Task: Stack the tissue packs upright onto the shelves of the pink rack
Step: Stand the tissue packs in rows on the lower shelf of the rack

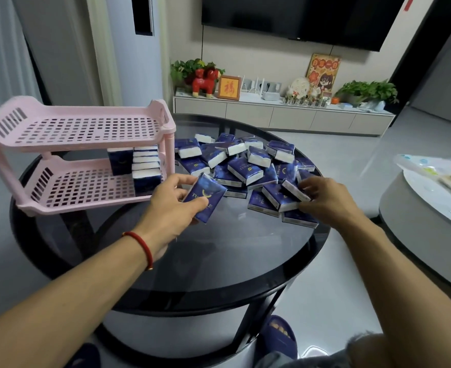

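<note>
A pink two-shelf rack (60,144) stands on the left of a round dark glass table (219,251). Several dark blue tissue packs (142,168) stand upright at the right end of its lower shelf; the top shelf is bare. A loose pile of blue tissue packs (245,166) lies on the table to the right of the rack. My left hand (171,205) holds one blue pack (205,197) just in front of the rack's right end. My right hand (325,200) grips a pack (293,189) at the pile's near right edge.
A second round table (418,213) with a white plate and a plastic bag stands at the right. Behind are a low white TV cabinet (285,115) with plants and ornaments, and a wall television. My slippered feet show under the glass table.
</note>
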A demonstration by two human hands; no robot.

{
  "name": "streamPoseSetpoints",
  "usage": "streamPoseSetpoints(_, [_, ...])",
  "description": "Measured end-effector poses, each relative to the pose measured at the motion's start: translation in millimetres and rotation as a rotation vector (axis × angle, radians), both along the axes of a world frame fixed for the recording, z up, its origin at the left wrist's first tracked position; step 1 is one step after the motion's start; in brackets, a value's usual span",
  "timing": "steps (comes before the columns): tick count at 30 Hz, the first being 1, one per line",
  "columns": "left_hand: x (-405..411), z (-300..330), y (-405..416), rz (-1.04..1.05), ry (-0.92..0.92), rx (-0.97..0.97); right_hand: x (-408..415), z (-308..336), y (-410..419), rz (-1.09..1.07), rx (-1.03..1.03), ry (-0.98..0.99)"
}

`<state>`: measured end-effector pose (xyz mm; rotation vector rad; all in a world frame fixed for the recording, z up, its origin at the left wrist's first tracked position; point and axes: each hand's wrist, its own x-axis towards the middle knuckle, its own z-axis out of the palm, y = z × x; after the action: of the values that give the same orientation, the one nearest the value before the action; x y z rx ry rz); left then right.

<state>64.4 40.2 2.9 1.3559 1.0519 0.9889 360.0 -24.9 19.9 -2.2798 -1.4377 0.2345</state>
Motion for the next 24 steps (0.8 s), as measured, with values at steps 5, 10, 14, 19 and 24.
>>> streamPoseSetpoints(5, [-4.2, -1.0, 2.4, -0.003, 0.011, 0.013, 6.9, 6.9, -2.3, -0.075, 0.291, 0.176])
streamPoseSetpoints(10, [-8.3, 0.3, 3.9, -0.01, -0.01, 0.001, -5.8, 17.8, -2.0, 0.066, 0.346, 0.87])
streamPoseSetpoints(14, [-11.0, 0.2, 2.3, -0.034, -0.04, -0.033, -29.2, 17.6, 3.4, 0.259, 0.174, 0.988])
streamPoseSetpoints(19, [-16.5, 3.6, 1.1, -0.045, -0.085, -0.152, -80.2, 28.1, 2.6, 0.53, -0.027, 0.942])
streamPoseSetpoints(24, [-28.9, 9.2, 0.4, -0.142, -0.13, -0.191, -126.2, 24.8, 19.5, 0.535, 0.115, 0.44])
